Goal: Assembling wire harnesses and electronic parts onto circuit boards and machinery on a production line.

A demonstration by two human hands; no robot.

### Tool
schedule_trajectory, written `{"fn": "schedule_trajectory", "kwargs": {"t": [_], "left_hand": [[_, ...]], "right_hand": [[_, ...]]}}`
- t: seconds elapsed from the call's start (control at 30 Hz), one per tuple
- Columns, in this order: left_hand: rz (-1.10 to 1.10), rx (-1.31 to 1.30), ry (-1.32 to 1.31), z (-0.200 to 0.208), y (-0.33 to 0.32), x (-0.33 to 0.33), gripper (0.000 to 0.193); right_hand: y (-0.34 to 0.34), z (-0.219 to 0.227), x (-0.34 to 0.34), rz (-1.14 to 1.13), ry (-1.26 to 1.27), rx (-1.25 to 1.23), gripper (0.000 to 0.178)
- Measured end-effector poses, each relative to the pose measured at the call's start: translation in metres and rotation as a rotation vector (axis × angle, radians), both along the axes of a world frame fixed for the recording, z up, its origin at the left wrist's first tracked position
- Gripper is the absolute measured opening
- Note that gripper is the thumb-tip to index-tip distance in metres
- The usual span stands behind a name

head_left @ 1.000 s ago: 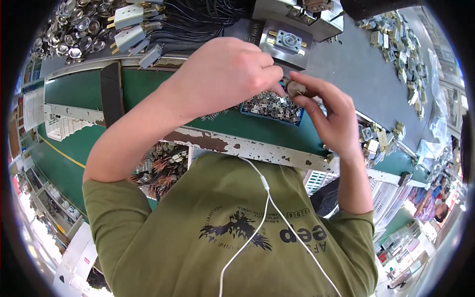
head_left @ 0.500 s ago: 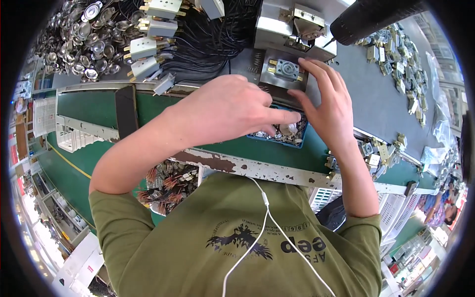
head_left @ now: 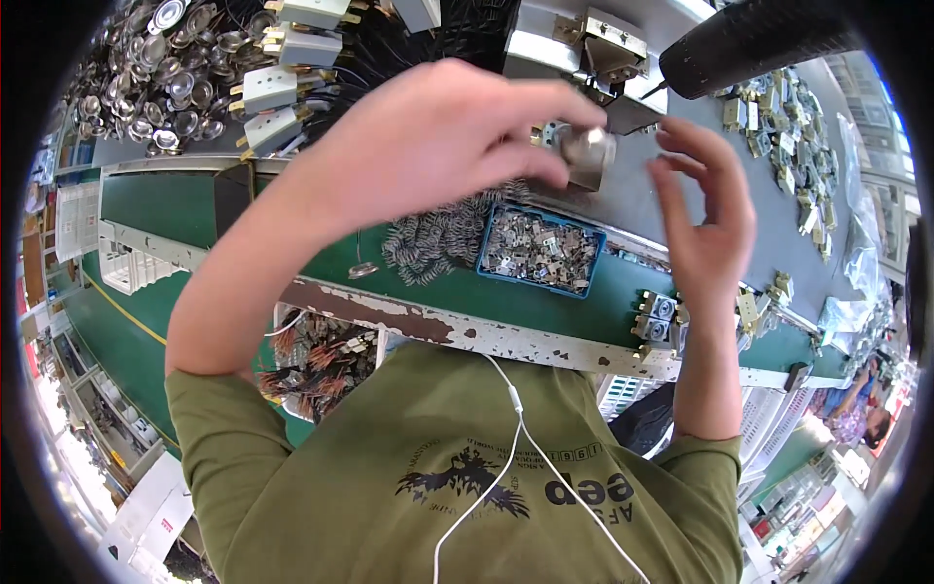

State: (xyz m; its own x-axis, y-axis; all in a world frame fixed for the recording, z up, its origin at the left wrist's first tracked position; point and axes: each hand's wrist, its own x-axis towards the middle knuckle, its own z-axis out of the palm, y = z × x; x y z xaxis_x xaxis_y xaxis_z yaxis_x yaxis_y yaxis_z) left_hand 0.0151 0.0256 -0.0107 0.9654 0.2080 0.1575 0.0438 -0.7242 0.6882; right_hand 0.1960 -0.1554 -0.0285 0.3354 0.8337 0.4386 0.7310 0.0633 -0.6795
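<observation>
My left hand (head_left: pixel 457 127), blurred by motion, reaches over the bench with thumb and index finger pinched round a shiny, round metal cap (head_left: pixel 588 148). The cap is above a metal block fixture (head_left: pixel 587 179); part of a small component shows beside it on the block. To the right of the fixture, my right hand (head_left: pixel 715 200) is raised with fingers bent and apart, nothing visible between them. Nearer to me lies a blue tray (head_left: pixel 480 261) of small metal pieces, with a heap of coil springs (head_left: pixel 428 238) to its left.
A black power screwdriver (head_left: pixel 749 54) hangs at upper right, its tip near a metal jig (head_left: pixel 615 49). Round metal cups (head_left: pixel 180 88) are piled at far left, beside white blocks with brass terminals (head_left: pixel 275 90). Finished-looking small assemblies (head_left: pixel 778 127) cover the right side.
My left hand has lifted the metal cap from over the blue tray up to the fixture. My right hand has come off the fixture, moving right.
</observation>
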Motion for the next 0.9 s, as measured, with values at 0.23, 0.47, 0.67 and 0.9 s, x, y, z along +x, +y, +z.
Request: {"fn": "schedule_trajectory", "kwargs": {"t": [0.23, 0.47, 0.67, 0.9], "left_hand": [[0.034, 0.109, 0.274, -0.018, 0.002, 0.021, 0.035], [0.001, 0.037, 0.256, -0.028, 0.005, 0.027, 0.035], [0.029, 0.224, 0.295, -0.024, -0.001, 0.023, 0.03], [0.007, 0.254, 0.218, -0.027, 0.003, 0.016, 0.027]], "right_hand": [[0.012, 0.069, 0.025, 0.182, 0.067, 0.532, 0.031], [0.048, 0.036, 0.2, 0.074, 0.17, 0.639, 0.026], [0.046, 0.055, 0.111, 0.058, 0.277, 0.709, 0.022], [0.057, 0.083, 0.054, 0.064, 0.364, 0.785, 0.018]]}}
